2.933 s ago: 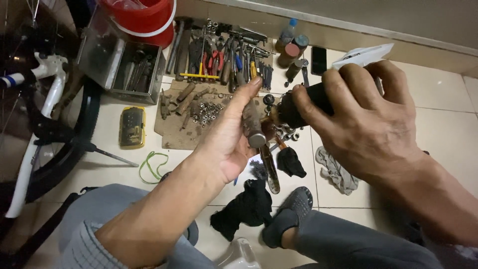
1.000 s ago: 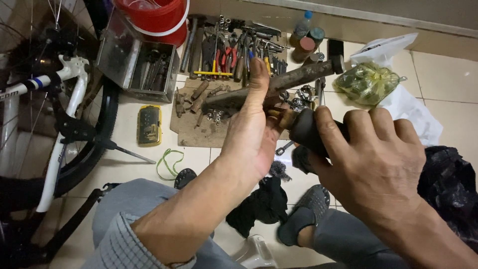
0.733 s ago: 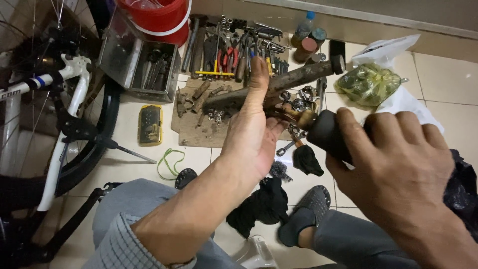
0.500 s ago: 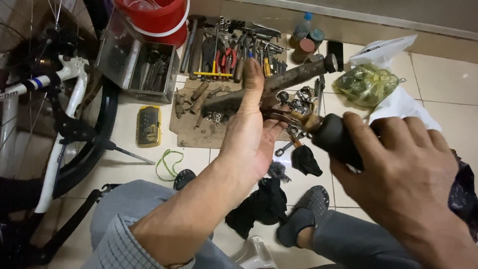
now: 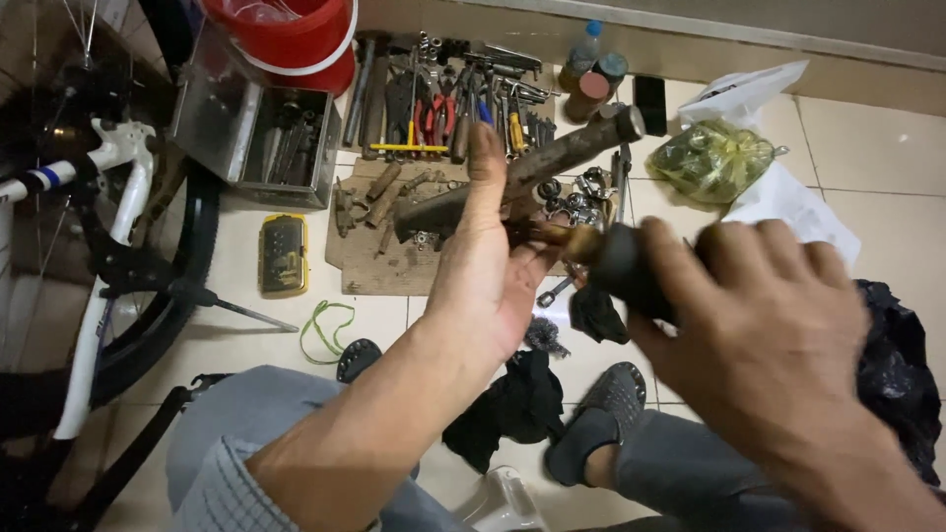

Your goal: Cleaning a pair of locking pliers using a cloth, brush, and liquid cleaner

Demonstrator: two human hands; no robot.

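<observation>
**Both hands clamped on one rusty bicycle part**

Gripped from two sides, a worn metal tube (image 5: 552,163) hangs above the tiled floor (image 5: 887,128). The left hand (image 5: 488,281) lies along its underside with the palm wrapped up and one finger stretched flat on the shaft, which looks like a brace against twisting. The right hand (image 5: 764,340) is closed tight round a black rubber-like grip (image 5: 621,271) at the near end, fingers curled fully about it, probably so it can turn or pull against the steadied tube. What joins grip and tube is hidden between the hands.

Everything else sits within arm's reach. Far across the floor a row of pliers, screwdrivers and wrenches (image 5: 443,99) lies fanned out beside an open metal toolbox (image 5: 261,143) and a red bucket (image 5: 291,39). A cardboard sheet (image 5: 379,261) below the tube holds small rusty bits, seemingly to keep them off the tiles. On the left stands a bicycle wheel with a white frame (image 5: 118,197). Black rags (image 5: 512,399) lie near the sandalled foot (image 5: 596,419), and a green bag (image 5: 714,158) sits far right.
</observation>
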